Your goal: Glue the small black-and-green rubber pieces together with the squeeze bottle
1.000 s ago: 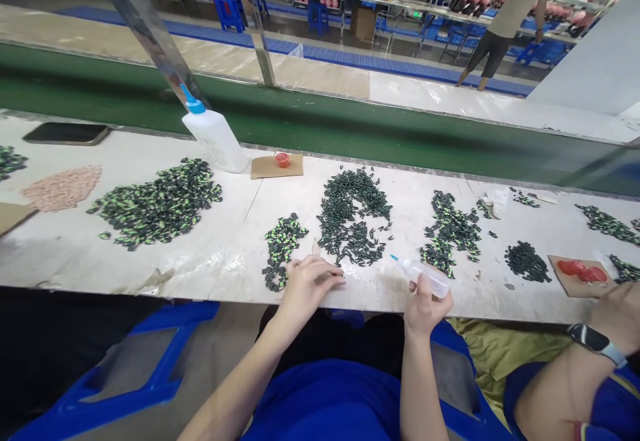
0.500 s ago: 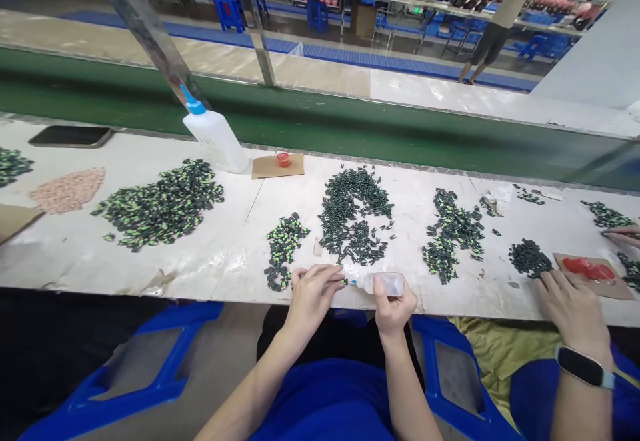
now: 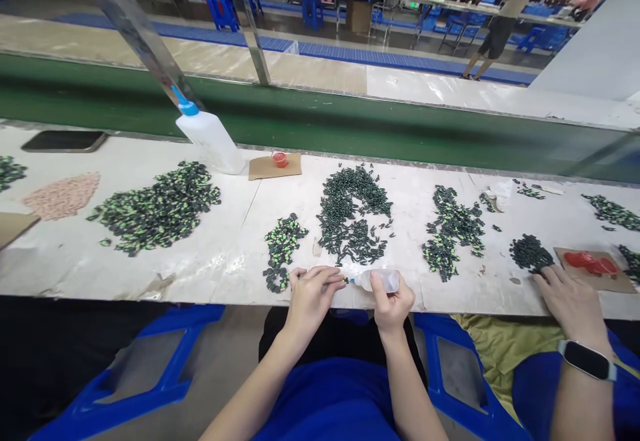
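My left hand [image 3: 313,291] pinches a small black and green piece [image 3: 345,280] between its fingertips at the table's near edge. In my right hand [image 3: 393,304] lies a small clear squeeze bottle [image 3: 379,281], tilted sideways. Its blue tip points left and is at or very near the piece; contact is too small to tell. Just beyond my hands spreads a heap of dark green pieces [image 3: 355,217]. Left of it, close to my left hand, lies a smaller pile of black and bright green pieces [image 3: 284,244].
A large white bottle with a blue cap [image 3: 213,141] leans by the metal post. Beside it, a red cup [image 3: 280,159] sits on cardboard [image 3: 260,168]. More pieces [image 3: 453,227] lie to the right, near a co-worker's hand [image 3: 570,297]. A phone [image 3: 65,141] lies far left.
The view has shifted slightly. My hands keep nearly the same pose on the piece and bottle. The co-worker's other hand at the far right edge has gone from view.
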Demonstrator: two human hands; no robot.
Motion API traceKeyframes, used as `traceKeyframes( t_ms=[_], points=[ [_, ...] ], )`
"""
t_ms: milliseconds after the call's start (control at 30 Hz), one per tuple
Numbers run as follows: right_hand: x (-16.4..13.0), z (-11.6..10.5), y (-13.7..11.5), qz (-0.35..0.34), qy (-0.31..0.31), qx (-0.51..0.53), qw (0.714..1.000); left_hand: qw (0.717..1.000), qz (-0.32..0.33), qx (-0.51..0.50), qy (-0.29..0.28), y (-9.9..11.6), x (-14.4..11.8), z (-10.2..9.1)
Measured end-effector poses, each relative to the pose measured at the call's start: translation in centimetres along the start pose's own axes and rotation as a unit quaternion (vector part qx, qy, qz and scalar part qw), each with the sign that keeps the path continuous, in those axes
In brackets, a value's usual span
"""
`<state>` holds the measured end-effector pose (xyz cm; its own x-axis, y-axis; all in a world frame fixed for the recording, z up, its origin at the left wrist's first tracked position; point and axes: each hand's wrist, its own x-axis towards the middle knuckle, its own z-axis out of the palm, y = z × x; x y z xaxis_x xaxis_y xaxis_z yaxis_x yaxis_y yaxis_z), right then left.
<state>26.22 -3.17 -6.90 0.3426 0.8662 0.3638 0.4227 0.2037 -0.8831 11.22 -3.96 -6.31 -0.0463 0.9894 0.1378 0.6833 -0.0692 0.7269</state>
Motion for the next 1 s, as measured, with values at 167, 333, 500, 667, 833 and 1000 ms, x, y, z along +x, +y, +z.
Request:
traceKeyframes(
  t_ms=[167,333,500,667,833,1000],
  points=[
    [0.0,-0.1,0.4,0.006,0.000,0.012,1.000,1.000,0.001,0.004,0.002,0.0,0.0,0.1],
    [0.0,0.0,-0.2,0.013,-0.010,0.029,0.999,1.000,0.011,0.013,0.011,0.1,0.0,0.1],
    [0.1,-0.1,0.0,0.012,-0.014,0.040,0.999,0.999,0.019,0.020,0.023,0.1,-0.2,0.1],
    [0.1,-0.2,0.9,0.034,0.005,0.054,0.998,1.000,0.014,0.012,0.017,0.1,-0.2,0.1],
    [0.7,-0.8,0.9,0.096,0.104,0.135,0.981,1.000,0.000,-0.020,0.005,0.0,-0.2,0.0],
    [2.8,-2.3,1.3,0.096,0.159,0.105,0.977,0.998,0.020,-0.057,0.011,-0.6,-0.1,-0.4]
  ],
)
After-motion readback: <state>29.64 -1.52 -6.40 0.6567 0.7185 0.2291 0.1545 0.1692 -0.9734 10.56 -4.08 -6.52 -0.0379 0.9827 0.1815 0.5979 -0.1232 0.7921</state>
